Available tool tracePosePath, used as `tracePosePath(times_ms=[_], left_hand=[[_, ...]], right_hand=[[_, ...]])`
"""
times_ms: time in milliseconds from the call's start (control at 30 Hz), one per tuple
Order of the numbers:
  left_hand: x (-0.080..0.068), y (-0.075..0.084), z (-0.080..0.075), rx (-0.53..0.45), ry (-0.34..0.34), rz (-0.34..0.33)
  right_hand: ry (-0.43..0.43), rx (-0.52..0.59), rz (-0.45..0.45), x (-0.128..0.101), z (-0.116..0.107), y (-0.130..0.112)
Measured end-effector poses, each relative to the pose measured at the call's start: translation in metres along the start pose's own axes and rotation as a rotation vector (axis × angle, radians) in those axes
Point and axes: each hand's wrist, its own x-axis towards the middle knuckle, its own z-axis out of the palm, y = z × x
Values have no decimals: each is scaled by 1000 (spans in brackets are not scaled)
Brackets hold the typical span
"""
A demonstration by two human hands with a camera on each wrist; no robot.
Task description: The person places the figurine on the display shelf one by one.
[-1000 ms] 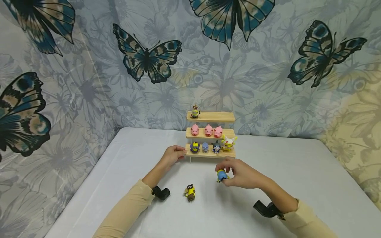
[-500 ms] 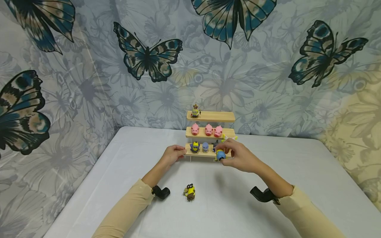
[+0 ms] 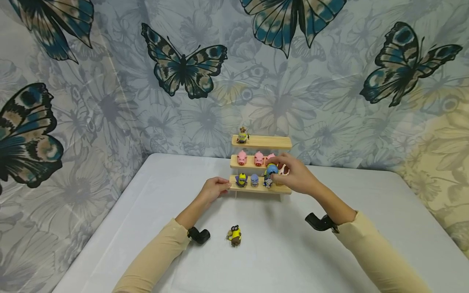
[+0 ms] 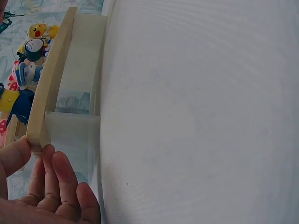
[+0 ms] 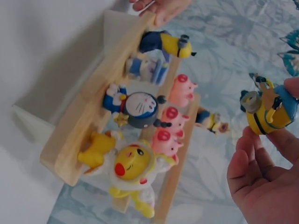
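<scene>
My right hand [image 3: 300,176] grips a yellow-and-blue minion figurine [image 3: 272,169] between thumb and fingers, raised in front of the tiered wooden display stand [image 3: 265,141]. In the right wrist view the minion's silver goggle [image 5: 252,101] faces the stand. My left hand [image 3: 211,190] pinches the left end of the stand's lowest board [image 4: 52,77] between thumb and fingertips. Along that board stand a purple-caped minion [image 3: 241,180], a small blue figure [image 3: 254,180], a Doraemon figure [image 5: 140,105] and a yellow-and-white Pikachu figure [image 5: 132,163]; my right hand partly hides the Pikachu in the head view.
Three pink pig figurines [image 3: 242,158] sit on the middle board. A minion with a crown-like headpiece [image 3: 242,135] stands at the top board's left end. Another minion [image 3: 235,235], yellow and brown, lies on the white-covered table [image 3: 165,260] in front. Butterfly-patterned cloth [image 3: 286,93] hangs behind.
My right hand has lifted the blue-and-yellow minion from low over the table, forward and up to the stand's middle level. My left hand stays at the lowest board's end.
</scene>
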Motion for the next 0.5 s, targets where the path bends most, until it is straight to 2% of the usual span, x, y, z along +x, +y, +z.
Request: tracePosePath(times_ms=[500], left_hand=[[-2, 2, 2, 6, 9, -5]], right_hand=[[102, -12, 3, 31, -20, 20]])
